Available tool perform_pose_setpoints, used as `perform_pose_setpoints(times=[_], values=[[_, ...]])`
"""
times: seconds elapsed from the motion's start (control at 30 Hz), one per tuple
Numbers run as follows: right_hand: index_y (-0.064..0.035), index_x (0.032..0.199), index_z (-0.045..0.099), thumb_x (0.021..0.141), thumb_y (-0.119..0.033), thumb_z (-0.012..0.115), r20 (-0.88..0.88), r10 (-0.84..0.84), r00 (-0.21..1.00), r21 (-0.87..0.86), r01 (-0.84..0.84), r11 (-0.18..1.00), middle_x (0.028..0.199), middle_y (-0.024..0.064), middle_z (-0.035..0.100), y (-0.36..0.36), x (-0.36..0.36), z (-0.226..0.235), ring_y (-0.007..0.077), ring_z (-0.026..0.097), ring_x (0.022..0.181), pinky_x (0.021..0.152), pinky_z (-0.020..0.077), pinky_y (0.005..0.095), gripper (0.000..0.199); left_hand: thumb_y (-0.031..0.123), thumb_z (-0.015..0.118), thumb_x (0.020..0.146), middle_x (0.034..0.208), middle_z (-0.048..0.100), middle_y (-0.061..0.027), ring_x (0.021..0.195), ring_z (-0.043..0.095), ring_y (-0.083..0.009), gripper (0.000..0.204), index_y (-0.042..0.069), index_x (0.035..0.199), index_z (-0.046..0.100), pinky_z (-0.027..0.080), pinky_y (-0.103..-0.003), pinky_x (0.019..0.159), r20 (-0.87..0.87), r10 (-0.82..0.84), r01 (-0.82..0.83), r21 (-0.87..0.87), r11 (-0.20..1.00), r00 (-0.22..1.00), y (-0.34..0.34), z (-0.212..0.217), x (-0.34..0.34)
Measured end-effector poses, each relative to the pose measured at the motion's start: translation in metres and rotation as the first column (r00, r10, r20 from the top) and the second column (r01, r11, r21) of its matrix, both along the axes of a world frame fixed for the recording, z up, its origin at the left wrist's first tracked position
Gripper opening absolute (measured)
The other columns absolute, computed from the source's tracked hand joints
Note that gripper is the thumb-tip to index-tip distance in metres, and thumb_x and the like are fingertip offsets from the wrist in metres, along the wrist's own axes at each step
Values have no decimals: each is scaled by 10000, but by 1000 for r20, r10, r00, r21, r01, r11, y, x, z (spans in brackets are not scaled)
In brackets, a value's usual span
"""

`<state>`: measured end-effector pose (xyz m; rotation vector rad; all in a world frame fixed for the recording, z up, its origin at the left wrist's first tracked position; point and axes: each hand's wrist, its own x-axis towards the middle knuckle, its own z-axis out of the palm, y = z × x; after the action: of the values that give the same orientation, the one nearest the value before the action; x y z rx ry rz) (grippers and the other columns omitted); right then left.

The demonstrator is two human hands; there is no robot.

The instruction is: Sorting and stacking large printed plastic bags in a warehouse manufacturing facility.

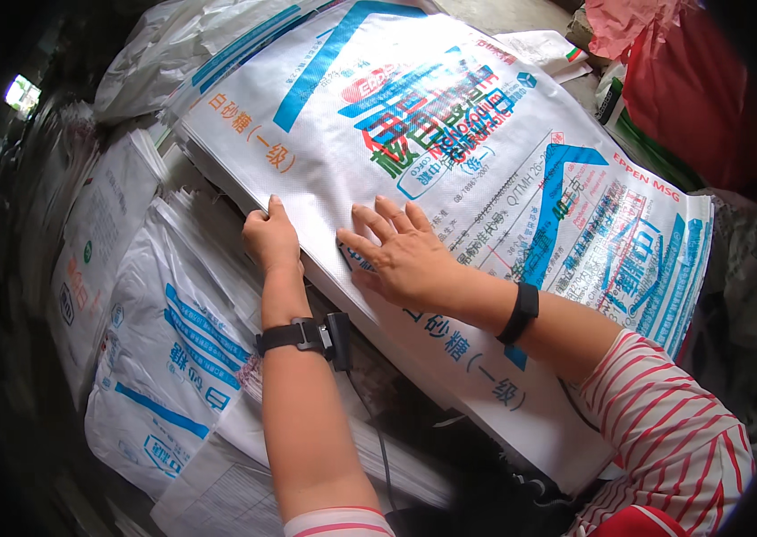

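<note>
A large flat white woven plastic sack (325,170) with blue, red and green print lies on top of a thick stack of similar sacks. My left hand (273,240) is closed at the left edge of this sack, its thumb up along the edge and its curled fingers partly hidden. Flat on the top sack, just right of it, rests my right hand (407,261), fingers spread and palm down. Black bands circle both wrists, and the left one carries a small black device (336,340).
More folded white sacks (182,349) with blue print are piled to the left. A bulging translucent plastic bag (159,58) sits at the far left. Red sacking (687,98) and a green-and-white bag (629,121) lie at the far right. A thin dark cable (384,452) hangs beside my left forearm.
</note>
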<state>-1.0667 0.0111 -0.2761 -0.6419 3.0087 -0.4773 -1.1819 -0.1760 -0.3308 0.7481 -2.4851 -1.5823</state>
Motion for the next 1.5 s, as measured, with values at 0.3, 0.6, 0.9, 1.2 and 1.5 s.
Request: perform_pose_setpoints(times=[0.3, 0.6, 0.9, 1.2, 1.5], values=[[-167, 1456, 454, 935, -351, 581, -27, -43, 999, 0, 43, 999, 1558, 180, 323, 1, 4, -17, 434, 245, 1463, 1163, 180, 632, 567, 175, 708, 908, 1124, 647, -208, 925, 671, -258, 442, -124, 1187, 540, 556, -346, 793, -199, 163, -113, 242, 964, 966, 11, -8, 6], [-108, 1429, 455, 936, -313, 546, -46, -54, 998, -41, 52, 998, 1526, 228, 339, -5, 4, -18, 487, 238, 1444, 1133, 168, 682, 542, 364, 663, 942, 938, 687, -151, 842, 650, -205, 472, -108, 941, 644, 532, -364, 728, 107, -117, 75, 335, 939, 987, -6, 12, 0], [-152, 1465, 438, 941, -340, 576, 42, 12, 999, -6, -12, 1000, 1564, 193, 307, -14, 10, -4, 461, 217, 1468, 1143, 177, 680, 574, 351, 673, 947, 755, 554, -51, 690, 447, -127, 418, 2, 751, 553, 435, -348, 605, 16, -73, 64, 323, 944, 997, -30, -14, 19], [-112, 1469, 437, 966, -325, 487, 60, -27, 998, 8, 27, 1000, 1569, 214, 296, 4, 16, -6, 486, 187, 1475, 1101, 183, 733, 548, 257, 646, 976, 882, 658, -104, 709, 590, -166, 319, -59, 966, 608, 517, -356, 634, -105, -97, 128, 353, 927, 990, 1, -16, 17], [-74, 1322, 583, 864, -202, 614, 464, 117, 878, -54, -104, 993, 1348, 193, 494, 54, -29, 42, 450, 492, 1262, 915, 449, 695, 477, 465, 648, 955, 1088, 633, -198, 926, 617, -237, 634, -113, 1188, 529, 533, -397, 783, 126, -209, 204, 55, 977, 970, -8, -9, 30]])
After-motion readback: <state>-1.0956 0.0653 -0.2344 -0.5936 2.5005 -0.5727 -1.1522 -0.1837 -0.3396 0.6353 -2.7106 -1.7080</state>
